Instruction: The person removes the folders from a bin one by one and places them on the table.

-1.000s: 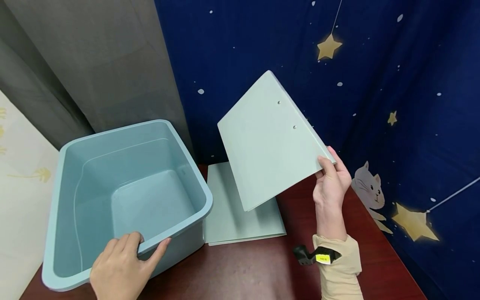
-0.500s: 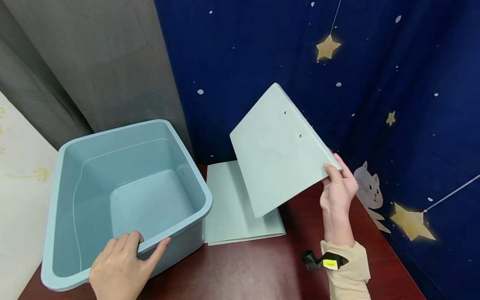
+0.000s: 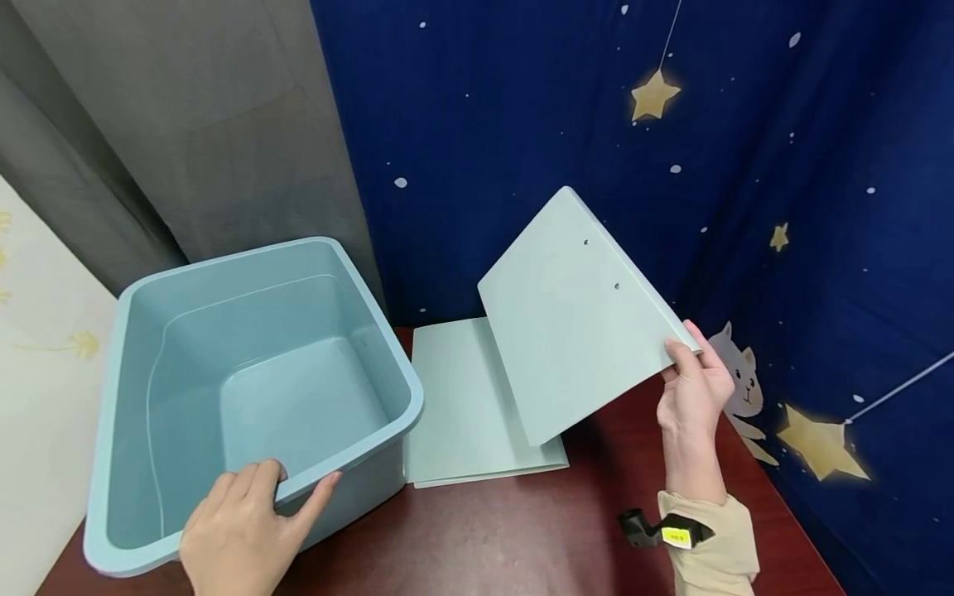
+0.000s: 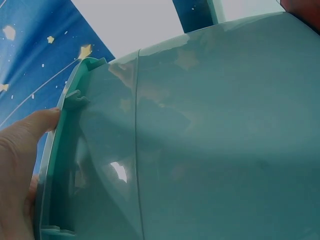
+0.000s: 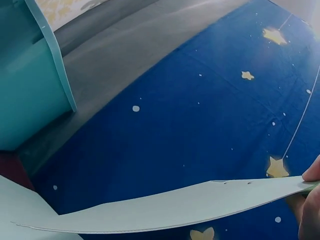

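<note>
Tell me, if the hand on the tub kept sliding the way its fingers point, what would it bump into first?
Probably nothing at first. The left hand grips the tub rim, fingers pointing up and over it. Going on, it would cross the hollow inside and likely meet the far wall, though depth is hard to judge.

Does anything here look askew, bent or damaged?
Only the raised folder: the right hand pinches one corner, so it hangs tilted and bows along its length. No damage shows. The bin stands level.
</note>
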The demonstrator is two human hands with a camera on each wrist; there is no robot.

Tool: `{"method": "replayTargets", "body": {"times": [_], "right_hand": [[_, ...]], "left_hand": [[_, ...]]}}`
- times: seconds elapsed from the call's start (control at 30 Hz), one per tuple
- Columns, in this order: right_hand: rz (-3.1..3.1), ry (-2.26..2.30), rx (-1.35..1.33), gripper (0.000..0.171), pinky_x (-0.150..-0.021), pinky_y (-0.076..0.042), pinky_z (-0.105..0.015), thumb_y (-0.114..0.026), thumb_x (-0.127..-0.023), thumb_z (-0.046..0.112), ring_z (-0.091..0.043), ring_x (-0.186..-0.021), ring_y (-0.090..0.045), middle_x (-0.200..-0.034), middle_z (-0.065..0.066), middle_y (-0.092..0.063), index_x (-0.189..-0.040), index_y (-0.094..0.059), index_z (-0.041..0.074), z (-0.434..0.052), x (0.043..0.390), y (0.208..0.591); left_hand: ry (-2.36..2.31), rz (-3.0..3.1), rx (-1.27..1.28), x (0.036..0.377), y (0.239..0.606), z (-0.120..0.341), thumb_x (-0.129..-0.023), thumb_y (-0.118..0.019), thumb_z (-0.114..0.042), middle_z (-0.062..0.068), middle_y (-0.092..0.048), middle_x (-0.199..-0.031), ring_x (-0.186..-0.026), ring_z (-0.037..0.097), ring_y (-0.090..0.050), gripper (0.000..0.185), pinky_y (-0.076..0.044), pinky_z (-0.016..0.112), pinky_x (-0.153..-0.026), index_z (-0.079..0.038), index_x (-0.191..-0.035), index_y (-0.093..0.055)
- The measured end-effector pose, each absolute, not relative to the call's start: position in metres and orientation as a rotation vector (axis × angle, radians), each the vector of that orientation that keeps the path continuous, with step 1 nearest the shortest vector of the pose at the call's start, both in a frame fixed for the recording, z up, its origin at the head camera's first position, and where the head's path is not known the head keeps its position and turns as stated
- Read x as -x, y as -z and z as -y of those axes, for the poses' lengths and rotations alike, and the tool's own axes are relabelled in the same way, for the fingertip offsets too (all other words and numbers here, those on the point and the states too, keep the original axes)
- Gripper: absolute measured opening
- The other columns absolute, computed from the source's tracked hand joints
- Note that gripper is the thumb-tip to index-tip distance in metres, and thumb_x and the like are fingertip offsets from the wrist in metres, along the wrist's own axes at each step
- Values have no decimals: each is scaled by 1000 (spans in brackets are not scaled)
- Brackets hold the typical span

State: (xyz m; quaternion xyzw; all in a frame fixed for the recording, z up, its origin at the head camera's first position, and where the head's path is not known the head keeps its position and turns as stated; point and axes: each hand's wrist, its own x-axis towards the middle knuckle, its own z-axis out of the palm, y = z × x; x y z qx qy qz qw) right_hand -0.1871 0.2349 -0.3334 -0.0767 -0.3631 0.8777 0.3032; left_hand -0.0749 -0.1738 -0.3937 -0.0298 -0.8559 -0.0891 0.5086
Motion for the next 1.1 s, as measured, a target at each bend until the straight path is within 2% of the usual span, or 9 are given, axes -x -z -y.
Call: {"method": "replayTargets", "body": {"times": [0.23, 0.53, 1.1], "right_hand": [[908, -2317, 228, 41, -69, -51, -28, -60, -73, -19, -23, -90, -64, -115, -20, -47, -112, -57, -8, -248, 181, 339], [832, -2301, 266, 37, -64, -52, -29, -59, -71, -22, -24, -83, -66, -99, -19, -58, -106, -60, -9, -266, 176, 350], [738, -2277, 330, 35, -59, -52, -30, -56, -71, -24, -24, -78, -67, -99, -18, -57, -102, -61, -8, -292, 170, 365]], "left_hand": [[215, 2064, 75, 75, 394, 173, -77, -43, -70, -1, -32, -47, -40, 15, -26, 66, -15, 25, -39, -6, -58, -42], [216, 2043, 74, 75, 394, 172, -77, -44, -69, -1, -31, -48, -41, 15, -25, 66, -15, 25, -40, -6, -58, -41], [218, 2036, 72, 75, 394, 170, -77, -44, -69, -2, -30, -48, -41, 15, -24, 65, -13, 24, -41, -7, -58, -40]]}}
